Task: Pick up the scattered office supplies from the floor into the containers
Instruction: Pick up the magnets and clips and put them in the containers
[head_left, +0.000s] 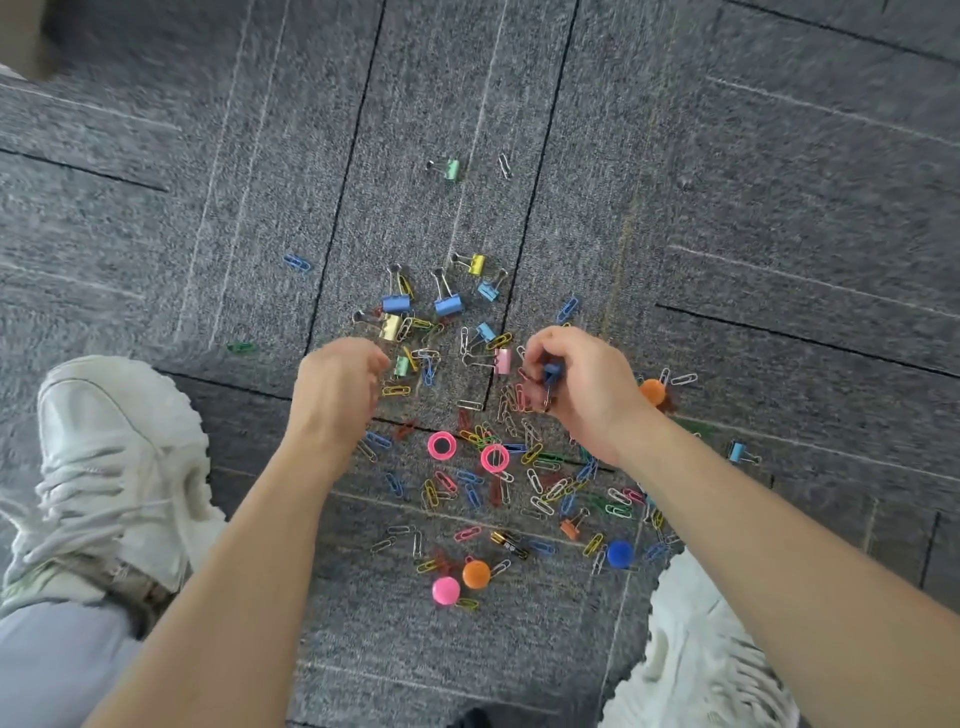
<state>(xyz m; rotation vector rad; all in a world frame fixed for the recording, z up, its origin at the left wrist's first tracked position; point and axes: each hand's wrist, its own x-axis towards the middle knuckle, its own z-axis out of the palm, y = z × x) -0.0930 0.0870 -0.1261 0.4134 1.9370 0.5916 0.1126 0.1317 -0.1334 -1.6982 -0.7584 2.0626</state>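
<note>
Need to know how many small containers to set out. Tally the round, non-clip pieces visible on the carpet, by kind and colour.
Pink rings: 2
Orange knobs: 2
Pink knob: 1
Blue knob: 1
Total: 6

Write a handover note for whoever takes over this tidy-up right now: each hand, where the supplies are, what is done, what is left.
Right hand pinches a blue clip over the pile.
Left hand hovers beside it with fingers curled. Its palm is hidden, so I cannot tell if it holds anything.
Paper clips, binder clips, pink rings and coloured balls lie scattered on the carpet. A green clip lies farther out.
Done: one clip in hand.
Left: nearly everything. No container is in view.
</note>
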